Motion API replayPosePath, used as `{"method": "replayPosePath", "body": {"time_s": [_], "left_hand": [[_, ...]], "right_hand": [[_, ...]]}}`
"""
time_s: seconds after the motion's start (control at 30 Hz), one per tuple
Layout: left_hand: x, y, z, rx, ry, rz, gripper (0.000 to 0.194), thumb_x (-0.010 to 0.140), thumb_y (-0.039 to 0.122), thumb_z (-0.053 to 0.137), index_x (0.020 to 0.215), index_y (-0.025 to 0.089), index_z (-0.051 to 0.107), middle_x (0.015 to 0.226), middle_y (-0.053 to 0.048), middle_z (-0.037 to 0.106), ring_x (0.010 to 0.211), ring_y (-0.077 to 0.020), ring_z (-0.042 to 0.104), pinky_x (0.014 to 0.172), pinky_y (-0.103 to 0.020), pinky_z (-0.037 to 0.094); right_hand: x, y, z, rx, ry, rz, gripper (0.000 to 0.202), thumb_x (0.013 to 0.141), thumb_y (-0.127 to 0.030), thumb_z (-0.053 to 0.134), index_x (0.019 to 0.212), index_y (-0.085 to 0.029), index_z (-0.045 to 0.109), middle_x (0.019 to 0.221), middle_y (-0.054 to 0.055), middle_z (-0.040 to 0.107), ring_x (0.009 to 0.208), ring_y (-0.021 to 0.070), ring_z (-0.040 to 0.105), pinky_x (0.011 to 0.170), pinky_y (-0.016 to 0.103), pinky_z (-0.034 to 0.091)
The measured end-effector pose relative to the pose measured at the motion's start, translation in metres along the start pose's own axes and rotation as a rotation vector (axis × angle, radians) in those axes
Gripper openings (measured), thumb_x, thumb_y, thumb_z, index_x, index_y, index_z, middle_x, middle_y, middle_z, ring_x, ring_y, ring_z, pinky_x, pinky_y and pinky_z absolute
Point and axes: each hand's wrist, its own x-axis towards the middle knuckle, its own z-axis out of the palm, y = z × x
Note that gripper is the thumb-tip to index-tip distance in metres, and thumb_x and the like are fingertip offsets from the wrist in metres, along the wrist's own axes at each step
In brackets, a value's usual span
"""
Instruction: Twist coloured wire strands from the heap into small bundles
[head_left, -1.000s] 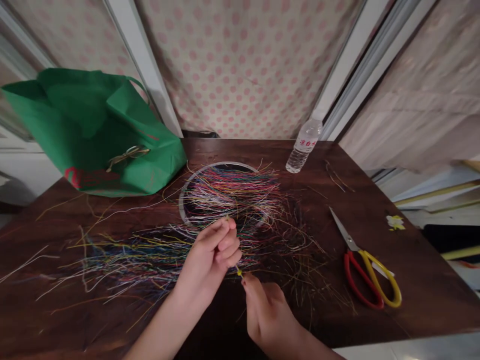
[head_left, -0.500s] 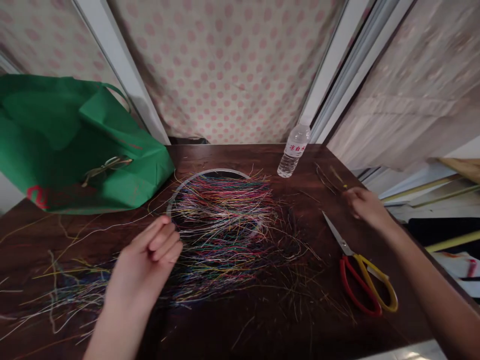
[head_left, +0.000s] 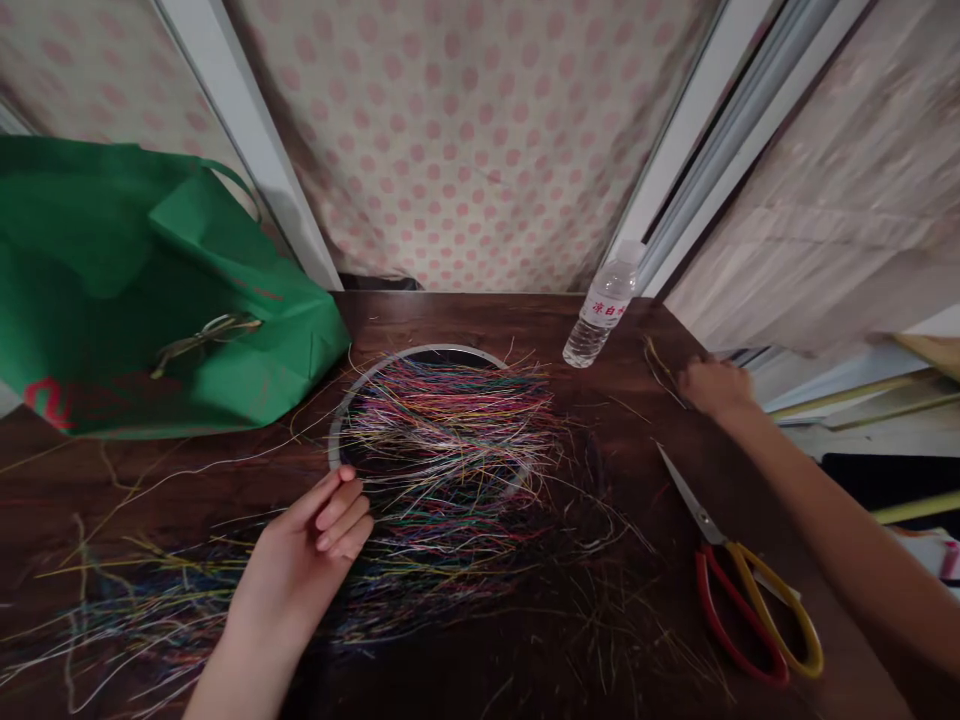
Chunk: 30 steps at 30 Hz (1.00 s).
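Note:
Many thin coloured wires (head_left: pixel 450 410) lie in a bundle across a round grey-rimmed dish (head_left: pixel 341 425), and more are spread below and to the left. My left hand (head_left: pixel 307 550) hovers over the wires at the dish's lower left, its fingers curled together; whether anything thin is between them cannot be made out. At the right back of the table, my right hand (head_left: pixel 716 388) is closed beside a few thin strands (head_left: pixel 660 372), its fingertips hidden. Scissors (head_left: pixel 705 525) with one red and one yellow handle lie open in front of it, blades pointing up-left.
A green bag (head_left: pixel 225 330) stands at the left back with twisted strands on its side. A clear water bottle (head_left: pixel 600 315) stands at the back edge of the dark table (head_left: pixel 450 308). Loose wire scraps (head_left: pixel 615 600) are scattered near the front. Behind hangs a dotted curtain (head_left: pixel 465 150).
My right hand has come down onto the strands at the back right; the short yellowish piece at its fingertips now lies with them. The view has shifted slightly.

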Motion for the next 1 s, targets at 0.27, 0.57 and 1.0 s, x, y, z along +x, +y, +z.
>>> {"method": "replayPosePath", "body": {"time_s": [0.27,0.57,1.0], "left_hand": [[-0.002,-0.002,-0.001,-0.007,0.020,-0.040,0.034,0.093,0.006,0.030,0.076,0.007,0.059,0.050,0.008,0.029,0.035,-0.0028,0.031,0.034,-0.015,0.028],[0.001,-0.009,-0.003,-0.030,-0.008,-0.106,0.029,0.092,0.008,0.037,0.075,0.008,0.060,0.052,0.008,0.025,0.038,-0.0028,0.021,0.035,-0.015,0.022],[-0.014,0.001,0.000,-0.101,-0.040,-0.155,0.017,0.085,0.008,0.048,0.074,0.009,0.062,0.055,0.008,0.019,0.043,-0.0038,0.013,0.038,-0.015,0.019]], "right_hand": [[-0.049,-0.095,-0.050,0.170,0.262,-0.523,0.029,0.090,-0.015,0.041,0.109,-0.008,0.061,0.107,0.018,0.063,0.106,0.0295,0.056,0.092,0.041,0.040],[0.005,-0.268,-0.061,0.195,-0.212,-1.028,0.026,0.091,-0.030,0.055,0.112,-0.015,0.058,0.114,0.008,0.060,0.095,0.0199,0.061,0.081,0.040,0.052],[0.023,-0.277,-0.054,0.349,-0.446,-0.943,0.029,0.090,-0.030,0.057,0.115,-0.015,0.057,0.115,0.008,0.060,0.096,0.0214,0.061,0.080,0.040,0.053]]}}
